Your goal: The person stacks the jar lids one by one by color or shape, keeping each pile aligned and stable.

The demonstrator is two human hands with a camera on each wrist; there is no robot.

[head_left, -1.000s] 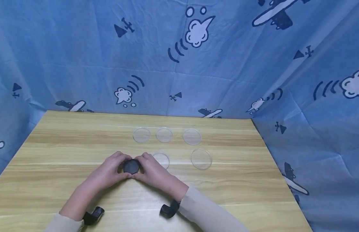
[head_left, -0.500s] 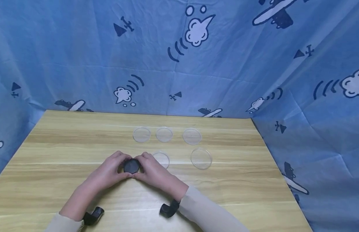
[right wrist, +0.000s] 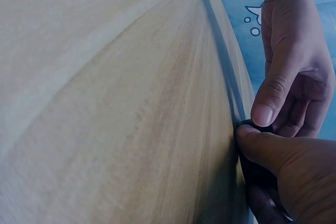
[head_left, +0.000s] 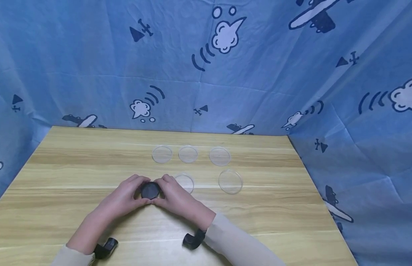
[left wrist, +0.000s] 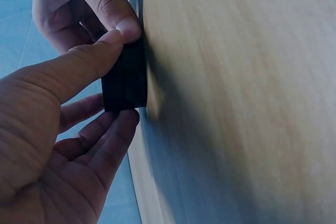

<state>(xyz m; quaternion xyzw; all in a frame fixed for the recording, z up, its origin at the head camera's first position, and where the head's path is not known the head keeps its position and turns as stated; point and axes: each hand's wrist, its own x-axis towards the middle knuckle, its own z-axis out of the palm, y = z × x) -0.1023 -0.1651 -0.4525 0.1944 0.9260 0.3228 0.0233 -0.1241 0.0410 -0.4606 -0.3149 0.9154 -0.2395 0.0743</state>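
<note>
Both hands hold one short black cylinder (head_left: 150, 190) with a flat round top, low over the wooden table at left of centre in the head view. My left hand (head_left: 126, 195) grips its left side with curled fingers and thumb, and my right hand (head_left: 174, 195) grips the right side the same way. The thumbs meet at the near side. In the left wrist view the cylinder's dark side wall (left wrist: 125, 80) shows between the thumb and the fingers below. Much of the cylinder (right wrist: 254, 169) is hidden behind the right thumb and fingers in the right wrist view.
Several clear round discs with thin rims lie beyond and right of the hands. One disc (head_left: 185, 183) is partly behind the right hand; another disc (head_left: 230, 181) lies farther right. The wooden table (head_left: 276, 207) ends at a blue patterned cloth (head_left: 179, 59) behind it.
</note>
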